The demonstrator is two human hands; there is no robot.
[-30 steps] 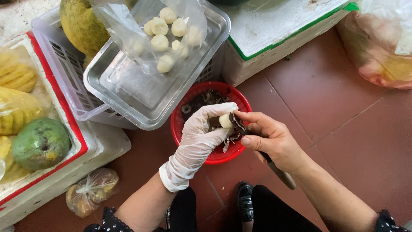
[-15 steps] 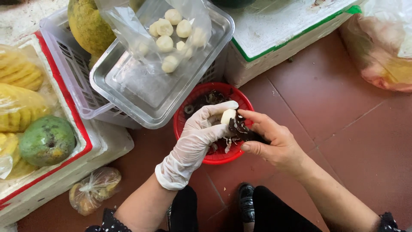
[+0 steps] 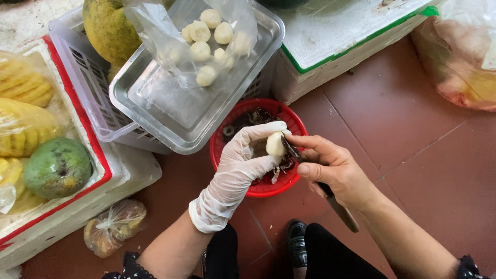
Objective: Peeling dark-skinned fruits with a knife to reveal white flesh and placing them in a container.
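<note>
Head view: left hand [image 3: 235, 173], in white glove, pinches pale peeled root [image 3: 275, 145] between fingertips, closed on it, over red basket [image 3: 217, 155] of dark peelings. Right hand [image 3: 333, 170], bare, wrapped tight round knife [image 3: 330, 199]; handle runs down-right past wrist, blade tip touches root's right flank. Root stands roughly upright, long axis top to bottom, just left of blade. Both hands equally close, meeting at root. Behind: metal tray [image 3: 155, 103] holding clear bag of peeled pieces [image 3: 206, 41].
</note>
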